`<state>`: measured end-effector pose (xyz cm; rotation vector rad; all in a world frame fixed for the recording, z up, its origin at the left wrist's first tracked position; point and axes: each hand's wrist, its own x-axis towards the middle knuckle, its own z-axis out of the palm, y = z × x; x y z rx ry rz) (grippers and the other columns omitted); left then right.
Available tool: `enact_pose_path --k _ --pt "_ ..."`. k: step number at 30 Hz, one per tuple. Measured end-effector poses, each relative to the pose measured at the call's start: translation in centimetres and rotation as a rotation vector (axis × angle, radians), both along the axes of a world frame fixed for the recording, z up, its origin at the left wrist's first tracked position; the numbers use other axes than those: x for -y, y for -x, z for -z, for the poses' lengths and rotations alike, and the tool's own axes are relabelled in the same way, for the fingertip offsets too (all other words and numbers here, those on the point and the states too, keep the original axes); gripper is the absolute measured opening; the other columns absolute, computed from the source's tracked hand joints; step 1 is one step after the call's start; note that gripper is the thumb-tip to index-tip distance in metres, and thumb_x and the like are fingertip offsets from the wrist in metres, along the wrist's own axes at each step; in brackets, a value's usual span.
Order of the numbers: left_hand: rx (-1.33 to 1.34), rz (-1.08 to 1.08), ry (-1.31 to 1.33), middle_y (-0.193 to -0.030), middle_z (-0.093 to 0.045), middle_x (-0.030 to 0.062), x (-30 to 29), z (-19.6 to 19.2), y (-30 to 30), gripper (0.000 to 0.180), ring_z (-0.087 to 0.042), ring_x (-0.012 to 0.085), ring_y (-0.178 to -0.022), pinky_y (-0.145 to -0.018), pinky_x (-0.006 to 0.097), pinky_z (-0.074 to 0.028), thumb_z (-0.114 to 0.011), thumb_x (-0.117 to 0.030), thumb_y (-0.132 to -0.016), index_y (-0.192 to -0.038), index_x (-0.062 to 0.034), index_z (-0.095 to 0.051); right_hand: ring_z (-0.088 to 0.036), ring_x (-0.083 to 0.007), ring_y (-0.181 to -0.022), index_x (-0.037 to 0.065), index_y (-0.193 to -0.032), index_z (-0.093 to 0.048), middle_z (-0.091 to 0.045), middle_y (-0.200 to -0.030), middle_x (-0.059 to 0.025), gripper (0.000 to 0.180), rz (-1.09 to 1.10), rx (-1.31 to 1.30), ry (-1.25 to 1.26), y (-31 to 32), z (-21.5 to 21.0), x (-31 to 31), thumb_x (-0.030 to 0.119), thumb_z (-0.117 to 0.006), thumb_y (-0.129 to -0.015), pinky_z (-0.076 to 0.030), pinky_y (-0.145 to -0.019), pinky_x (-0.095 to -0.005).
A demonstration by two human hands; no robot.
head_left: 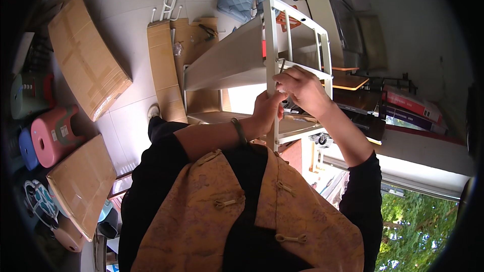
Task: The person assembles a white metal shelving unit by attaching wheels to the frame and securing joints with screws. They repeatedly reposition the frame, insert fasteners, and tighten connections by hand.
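Note:
In front of me stands a white metal shelf frame [273,35], with grey-beige shelf panels [227,60] spanning away to the left. My left hand [266,112] is closed around the near upright post, its thumb and fingertips pressed close to my right hand. Just beside it, my right hand [304,89] is closed in a pinch against the same post. A thin dark metal rod [282,65], perhaps a hex key, pokes out above the right fingertips. Whatever lies between the two hands' fingertips is hidden.
Flattened cardboard [166,70] with pliers [206,32] lies on the tiled floor beyond the shelf. White tubes [169,6] and a blue cushion [235,0] are farther off. A large carton [85,55] and a pink stool [53,136] stand left; boxes [411,106] are stacked right.

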<state>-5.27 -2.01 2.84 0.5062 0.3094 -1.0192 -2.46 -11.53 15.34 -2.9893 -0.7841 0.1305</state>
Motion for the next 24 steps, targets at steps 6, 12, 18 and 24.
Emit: enact_pose_path --k 6,12,18,24 --pt "-0.002 -0.019 0.018 -0.063 -0.052 0.0048 -0.2 0.1 0.2 0.022 -0.049 0.0142 -0.048 -0.044 0.029 -0.041 -0.069 -0.021 -0.085 -0.089 -0.0046 -0.055 -0.067 -0.0249 -0.082 0.012 -0.087 -0.062 -0.063 -0.091 -0.0074 0.013 -0.063 0.281 0.121 -6.1 2.7 -1.0 0.007 -0.066 -0.075 -0.056 -0.069 -0.0384" --pt "0.012 -0.013 -0.013 -0.062 -0.052 0.0045 -0.6 -0.4 0.2 0.022 -0.049 0.0143 -0.047 -0.045 0.03 -0.041 -0.069 -0.022 -0.085 -0.089 -0.0046 -0.056 -0.065 -0.0386 -0.075 0.005 -0.091 -0.063 -0.066 -0.078 -0.0188 0.014 0.491 0.15 0.181 -9.3 3.5 4.6 0.019 -0.061 -0.088 -0.053 -0.067 -0.0476" --pt "0.025 0.002 0.004 -0.062 -0.051 0.0033 -0.5 -0.4 0.0 0.023 -0.048 0.0146 -0.047 -0.044 0.031 -0.039 -0.069 -0.023 -0.084 -0.091 -0.0056 -0.054 -0.062 -0.044 -0.074 0.0 -0.088 -0.061 -0.063 -0.078 -0.0235 0.019 0.698 -0.006 -0.185 0.8 2.6 6.1 0.017 -0.057 -0.096 -0.049 -0.064 -0.0471" --pt "0.027 0.013 -0.006 -0.062 -0.05 0.0035 -0.1 -0.1 0.7 0.023 -0.048 0.0153 -0.047 -0.044 0.031 -0.038 -0.068 -0.023 -0.085 -0.09 -0.005 -0.055 -0.064 -0.0357 -0.074 0.003 -0.088 -0.062 -0.064 -0.081 -0.0152 0.018 0.405 -0.093 -0.286 3.5 1.4 2.7 0.017 -0.072 -0.083 -0.051 -0.063 -0.0409"
